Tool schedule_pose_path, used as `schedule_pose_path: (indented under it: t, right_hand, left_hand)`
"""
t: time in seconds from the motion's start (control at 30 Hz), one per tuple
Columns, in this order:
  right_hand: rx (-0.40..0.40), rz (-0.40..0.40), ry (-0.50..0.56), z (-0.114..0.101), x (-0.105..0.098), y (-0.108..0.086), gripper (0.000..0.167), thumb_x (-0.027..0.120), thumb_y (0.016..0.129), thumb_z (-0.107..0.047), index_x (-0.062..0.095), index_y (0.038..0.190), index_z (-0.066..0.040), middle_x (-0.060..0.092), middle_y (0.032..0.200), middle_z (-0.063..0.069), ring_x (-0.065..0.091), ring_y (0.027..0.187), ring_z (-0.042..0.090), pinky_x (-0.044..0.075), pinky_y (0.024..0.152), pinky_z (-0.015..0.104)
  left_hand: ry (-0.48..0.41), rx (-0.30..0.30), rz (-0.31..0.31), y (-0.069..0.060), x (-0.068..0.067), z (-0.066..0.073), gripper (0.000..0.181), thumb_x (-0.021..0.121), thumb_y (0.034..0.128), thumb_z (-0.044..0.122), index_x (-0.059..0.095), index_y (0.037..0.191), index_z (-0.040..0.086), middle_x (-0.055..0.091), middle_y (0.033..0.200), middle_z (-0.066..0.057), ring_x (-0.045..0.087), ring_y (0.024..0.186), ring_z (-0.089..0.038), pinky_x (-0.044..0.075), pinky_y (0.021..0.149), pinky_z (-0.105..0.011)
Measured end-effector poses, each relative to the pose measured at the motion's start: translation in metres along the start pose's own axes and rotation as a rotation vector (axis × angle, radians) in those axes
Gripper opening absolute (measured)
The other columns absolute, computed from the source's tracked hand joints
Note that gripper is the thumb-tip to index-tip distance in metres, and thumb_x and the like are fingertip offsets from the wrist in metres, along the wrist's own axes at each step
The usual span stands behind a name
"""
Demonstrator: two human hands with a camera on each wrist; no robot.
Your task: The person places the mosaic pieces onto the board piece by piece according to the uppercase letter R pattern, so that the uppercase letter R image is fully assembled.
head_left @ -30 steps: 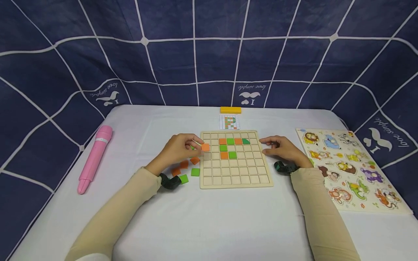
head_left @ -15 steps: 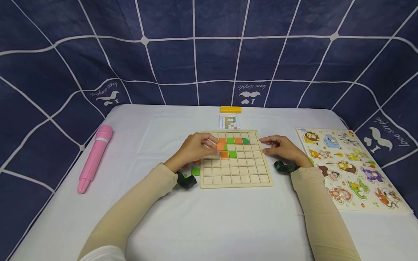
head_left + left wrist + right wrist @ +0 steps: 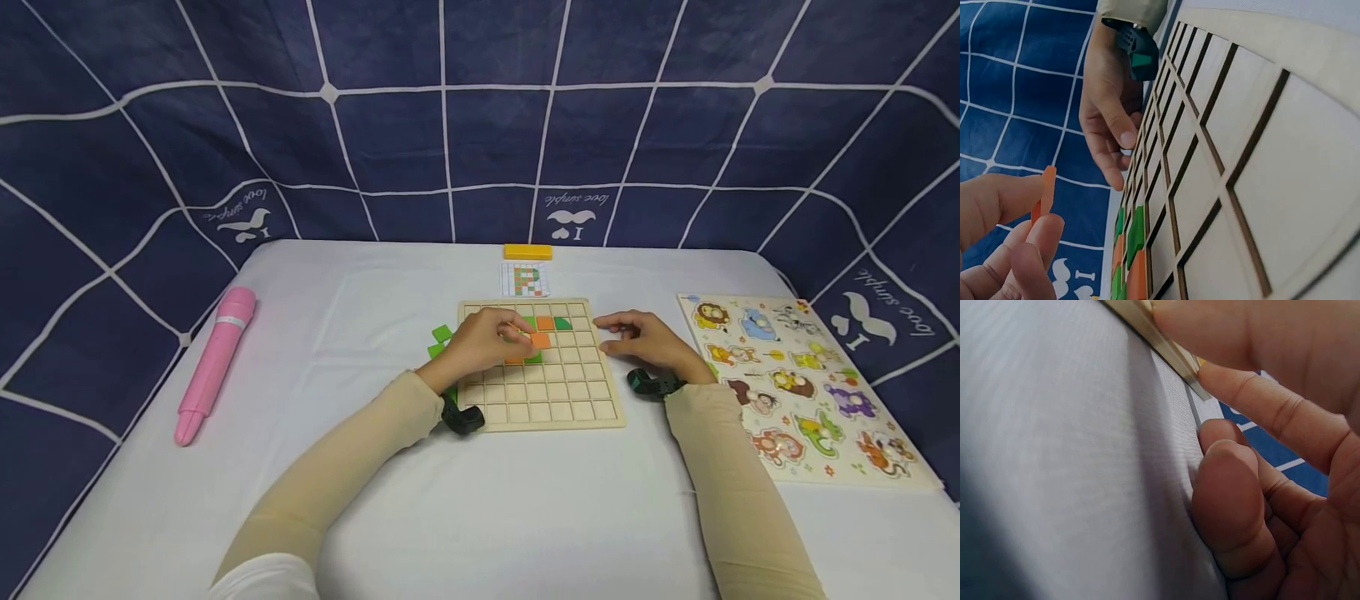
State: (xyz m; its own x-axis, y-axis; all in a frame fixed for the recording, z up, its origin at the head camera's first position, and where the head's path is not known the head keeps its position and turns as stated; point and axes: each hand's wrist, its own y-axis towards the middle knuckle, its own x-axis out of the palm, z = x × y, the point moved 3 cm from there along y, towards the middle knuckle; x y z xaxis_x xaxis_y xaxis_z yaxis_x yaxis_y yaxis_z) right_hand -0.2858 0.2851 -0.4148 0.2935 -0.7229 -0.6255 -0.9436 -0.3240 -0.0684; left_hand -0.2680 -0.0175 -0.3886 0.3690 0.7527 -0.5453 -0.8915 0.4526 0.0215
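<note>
Between thumb and fingers, my left hand (image 3: pixel 487 340) pinches an orange square tile (image 3: pixel 541 340) over the wooden grid board (image 3: pixel 555 414). In the left wrist view that tile (image 3: pixel 1049 190) is seen edge-on, held above the board's surface. Orange and green tiles lie in the board's upper cells, partly hidden by the left hand; a dark green rounded piece (image 3: pixel 562 323) ends the upper row. My right hand (image 3: pixel 647 340) rests at the board's right edge, its fingers relaxed; the right wrist view shows its fingers (image 3: pixel 1272 406) touching the board's side (image 3: pixel 1166 347).
Loose green tiles (image 3: pixel 442 333) lie left of the board, partly covered by the left arm. A patterned card (image 3: pixel 525 280) and a yellow block (image 3: pixel 528 252) are behind it. A pink microphone-shaped toy (image 3: pixel 215 364) lies at the left, an animal puzzle board (image 3: pixel 806 392) at the right.
My left hand has moved right with the orange tile, from the board's left edge to over its upper middle. The right hand has stayed at the board's right edge.
</note>
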Motion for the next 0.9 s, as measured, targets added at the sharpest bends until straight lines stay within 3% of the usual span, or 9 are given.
schedule_pose_path:
  t: [0.47, 0.73, 0.9]
  right_hand:
    - [0.007, -0.004, -0.016, 0.003, 0.001, 0.003, 0.055, 0.082, 0.095, -0.008, 0.062, 0.143, 0.010, 0.061, 0.119, 0.020, 0.046, 0.085, 0.018, 0.039, 0.073, 0.025]
    - [0.008, -0.004, -0.014, 0.005, 0.001, 0.003, 0.055, 0.082, 0.095, -0.008, 0.062, 0.143, 0.011, 0.060, 0.118, 0.020, 0.046, 0.085, 0.018, 0.039, 0.072, 0.026]
    - [0.008, -0.002, -0.008, 0.005, 0.001, 0.003, 0.055, 0.082, 0.095, -0.008, 0.062, 0.143, 0.011, 0.060, 0.118, 0.020, 0.046, 0.085, 0.019, 0.039, 0.072, 0.025]
  left_hand:
    - [0.013, -0.091, -0.011, 0.014, 0.017, 0.005, 0.037, 0.093, 0.0868, 0.032, 0.080, 0.119, 0.019, 0.081, 0.098, 0.010, 0.070, 0.096, -0.013, 0.050, 0.078, -0.030]
    - [0.164, -0.169, -0.041, 0.023, 0.022, 0.007, 0.027, 0.092, 0.0875, 0.034, 0.081, 0.111, 0.025, 0.078, 0.092, 0.015, 0.068, 0.085, -0.011, 0.047, 0.066, -0.031]
    - [0.245, -0.174, -0.073, 0.024, 0.024, 0.006, 0.023, 0.091, 0.0883, 0.032, 0.081, 0.108, 0.024, 0.076, 0.090, 0.016, 0.067, 0.083, -0.010, 0.049, 0.067, -0.033]
